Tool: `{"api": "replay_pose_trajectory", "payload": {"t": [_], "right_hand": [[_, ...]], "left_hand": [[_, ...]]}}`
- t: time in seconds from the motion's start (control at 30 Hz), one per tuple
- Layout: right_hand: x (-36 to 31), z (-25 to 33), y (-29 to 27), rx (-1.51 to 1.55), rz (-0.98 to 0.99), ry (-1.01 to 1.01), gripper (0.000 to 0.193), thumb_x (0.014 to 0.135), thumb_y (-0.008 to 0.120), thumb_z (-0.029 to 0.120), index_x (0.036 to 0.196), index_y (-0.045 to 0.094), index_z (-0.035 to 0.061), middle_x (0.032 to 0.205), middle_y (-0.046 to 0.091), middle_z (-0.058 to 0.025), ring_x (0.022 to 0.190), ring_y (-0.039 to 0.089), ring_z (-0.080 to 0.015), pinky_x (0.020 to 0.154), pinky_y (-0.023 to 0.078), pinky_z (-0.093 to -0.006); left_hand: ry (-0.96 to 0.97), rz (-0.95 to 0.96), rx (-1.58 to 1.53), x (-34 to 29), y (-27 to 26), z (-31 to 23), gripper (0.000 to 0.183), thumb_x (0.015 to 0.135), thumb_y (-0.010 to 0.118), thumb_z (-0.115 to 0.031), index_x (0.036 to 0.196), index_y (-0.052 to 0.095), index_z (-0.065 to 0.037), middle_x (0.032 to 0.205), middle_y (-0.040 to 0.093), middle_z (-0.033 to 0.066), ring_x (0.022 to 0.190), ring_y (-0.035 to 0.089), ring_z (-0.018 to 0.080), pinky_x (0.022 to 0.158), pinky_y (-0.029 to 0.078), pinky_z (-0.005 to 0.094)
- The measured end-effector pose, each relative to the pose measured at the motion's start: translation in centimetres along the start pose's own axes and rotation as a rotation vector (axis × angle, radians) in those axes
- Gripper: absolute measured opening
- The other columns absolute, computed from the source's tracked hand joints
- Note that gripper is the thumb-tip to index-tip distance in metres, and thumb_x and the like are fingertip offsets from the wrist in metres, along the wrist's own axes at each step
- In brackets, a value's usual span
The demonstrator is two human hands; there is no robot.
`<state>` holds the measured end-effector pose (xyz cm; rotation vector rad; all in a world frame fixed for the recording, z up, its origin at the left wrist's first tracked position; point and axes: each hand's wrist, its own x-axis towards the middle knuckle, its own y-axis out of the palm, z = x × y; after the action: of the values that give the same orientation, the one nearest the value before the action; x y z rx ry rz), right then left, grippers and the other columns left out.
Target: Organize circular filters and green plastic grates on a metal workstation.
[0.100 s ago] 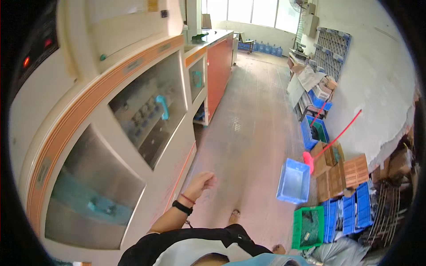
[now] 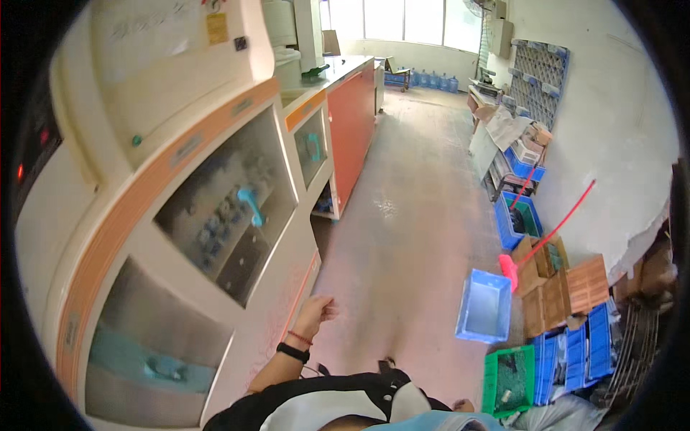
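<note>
My left hand [image 2: 315, 314] hangs in front of my body at the left, beside the white cabinet front. Its fingers are loosely curled together and I see nothing in them. A black band [image 2: 292, 352] and a red bracelet [image 2: 300, 337] circle that wrist. Only a small part of my right hand [image 2: 463, 406] shows at the lower edge; its fingers are mostly hidden, so whether it holds anything is unclear. Nearest to it stands a green crate [image 2: 490, 384] with dark contents and a small pale object inside. Neither hand visibly touches anything.
Along the left runs a white machine [image 2: 277, 262] with glass doors and turquoise handles [image 2: 251, 207], then a red-sided counter [image 2: 352, 133]. At the right are a blue tub [image 2: 462, 309], a pink broom [image 2: 509, 271], cardboard boxes [image 2: 544, 305] and blue crates [image 2: 575, 359]. Water bottles [image 2: 433, 80] stand far back.
The tub, the crates and the boxes now sit slightly lower and farther right in view. My left hand has shifted a little left and down. The cabinet doors look unchanged.
</note>
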<state>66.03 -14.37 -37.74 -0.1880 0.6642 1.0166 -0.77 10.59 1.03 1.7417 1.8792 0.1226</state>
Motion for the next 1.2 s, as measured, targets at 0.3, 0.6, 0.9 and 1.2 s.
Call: {"api": "replay_pose_trajectory", "payload": {"t": [0.3,0.6,0.9,1.2], "right_hand": [[20.4,23.1,35.8,-0.088,-0.061,0.083,0.005,0.073,0.056,0.008,0.073,0.058,0.0033,0.062,0.053,-0.0065,0.054,0.053,-0.0196,0.050,0.046,-0.0330],[39.2,33.1,55.0,-0.096,0.086,0.266,0.013,0.079,0.059,0.013,0.077,0.057,0.0006,0.068,0.058,-0.0107,0.051,0.057,-0.0212,0.045,0.047,-0.0306],[49.2,39.9,53.8,-1.655,0.210,-0.192,0.032,0.078,0.058,0.043,0.084,0.068,0.0137,0.079,0.065,-0.0098,0.070,0.062,-0.0290,0.056,0.046,-0.0441],[82.4,49.9,57.9,-1.812,0.195,-0.271,0.027,0.078,0.061,0.033,0.091,0.063,0.0092,0.091,0.064,-0.0126,0.080,0.061,-0.0273,0.066,0.049,-0.0411]], "left_hand": [[0.223,-0.493,0.090,13.4,-0.3,-9.1,0.017,0.088,0.053,-0.020,0.088,0.058,-0.004,0.078,0.061,0.0062,0.066,0.059,0.0168,0.061,0.049,0.0278],[0.241,-0.429,0.120,44.3,3.6,-19.7,0.018,0.088,0.054,-0.020,0.090,0.059,-0.003,0.079,0.062,0.0063,0.064,0.060,0.0147,0.057,0.048,0.0258],[0.137,0.076,0.111,74.4,17.7,-30.0,0.019,0.089,0.055,-0.019,0.091,0.060,-0.002,0.081,0.062,0.0057,0.069,0.059,0.0126,0.063,0.048,0.0248],[0.156,-0.172,0.103,98.7,19.9,-35.9,0.018,0.091,0.052,-0.020,0.087,0.060,-0.003,0.078,0.062,0.0050,0.068,0.059,0.0131,0.064,0.049,0.0263]]}}
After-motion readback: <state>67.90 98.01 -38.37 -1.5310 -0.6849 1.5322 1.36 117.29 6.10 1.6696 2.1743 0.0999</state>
